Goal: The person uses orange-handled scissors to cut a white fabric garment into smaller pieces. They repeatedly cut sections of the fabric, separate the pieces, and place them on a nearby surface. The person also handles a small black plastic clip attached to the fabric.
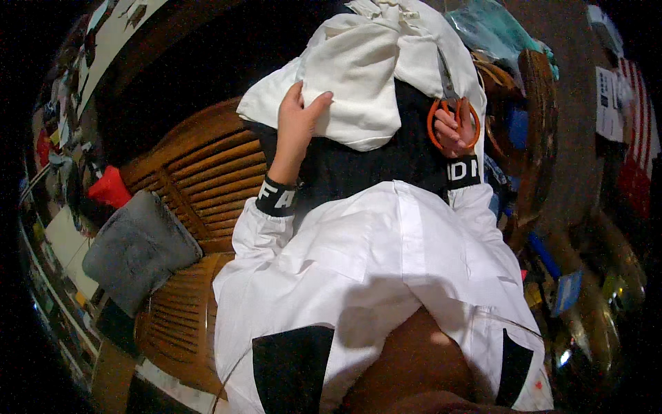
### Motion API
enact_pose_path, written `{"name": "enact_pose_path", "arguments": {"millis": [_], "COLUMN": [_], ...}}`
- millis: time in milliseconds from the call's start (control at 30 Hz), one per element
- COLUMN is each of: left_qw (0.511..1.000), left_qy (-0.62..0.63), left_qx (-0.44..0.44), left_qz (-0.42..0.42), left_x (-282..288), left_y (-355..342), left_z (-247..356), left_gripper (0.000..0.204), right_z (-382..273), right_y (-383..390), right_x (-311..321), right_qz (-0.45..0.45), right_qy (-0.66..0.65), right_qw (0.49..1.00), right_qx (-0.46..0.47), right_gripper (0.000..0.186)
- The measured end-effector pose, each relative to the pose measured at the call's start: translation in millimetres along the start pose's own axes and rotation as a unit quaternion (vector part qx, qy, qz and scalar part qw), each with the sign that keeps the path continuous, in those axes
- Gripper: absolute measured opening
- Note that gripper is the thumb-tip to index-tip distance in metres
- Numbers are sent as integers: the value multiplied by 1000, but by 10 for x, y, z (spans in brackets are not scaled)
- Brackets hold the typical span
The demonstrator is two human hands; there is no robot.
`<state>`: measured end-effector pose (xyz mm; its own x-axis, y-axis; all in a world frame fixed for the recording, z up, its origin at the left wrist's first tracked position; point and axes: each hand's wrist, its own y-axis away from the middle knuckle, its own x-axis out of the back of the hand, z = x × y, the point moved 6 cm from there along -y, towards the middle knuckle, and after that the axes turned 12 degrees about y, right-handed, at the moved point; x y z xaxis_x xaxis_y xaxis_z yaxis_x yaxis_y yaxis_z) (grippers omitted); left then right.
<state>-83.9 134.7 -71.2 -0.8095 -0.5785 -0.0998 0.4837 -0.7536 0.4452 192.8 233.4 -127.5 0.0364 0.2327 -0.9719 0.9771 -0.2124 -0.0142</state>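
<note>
White cloth (355, 76) lies spread and bunched over my dark-clad lap. My left hand (298, 121) grips the cloth's left part between thumb and fingers; some of the fingers are hidden behind the fabric. On the right, my right hand (454, 131) holds a pair of scissors (434, 124) with orange handles, my fingers through the loops. The metal blades point away from me, toward the cloth's right portion, and look nearly closed.
A slatted wooden bench (200, 165) extends on my left, with a grey cushion (141, 252) and a red item (109, 188) on it. To the right stand a brown cardboard-like stack (538, 103) and a teal plastic bag (493, 27). A striped red and white cloth (631, 103) is at the far right.
</note>
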Motion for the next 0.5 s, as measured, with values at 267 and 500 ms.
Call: {"name": "enact_pose_path", "arguments": {"millis": [267,500], "left_qw": [997,968], "left_qy": [4,-14], "left_qx": [-75,-86], "left_qz": [-34,-235], "left_x": [-603,-1943], "left_y": [-172,-328], "left_z": [241,8], "left_gripper": [41,51], "right_z": [-24,-175], "right_y": [-60,106], "right_x": [-146,-94], "right_qz": [329,520], "right_qy": [370,422], "right_qw": [867,724], "right_qx": [59,166], "right_gripper": [44,46]}}
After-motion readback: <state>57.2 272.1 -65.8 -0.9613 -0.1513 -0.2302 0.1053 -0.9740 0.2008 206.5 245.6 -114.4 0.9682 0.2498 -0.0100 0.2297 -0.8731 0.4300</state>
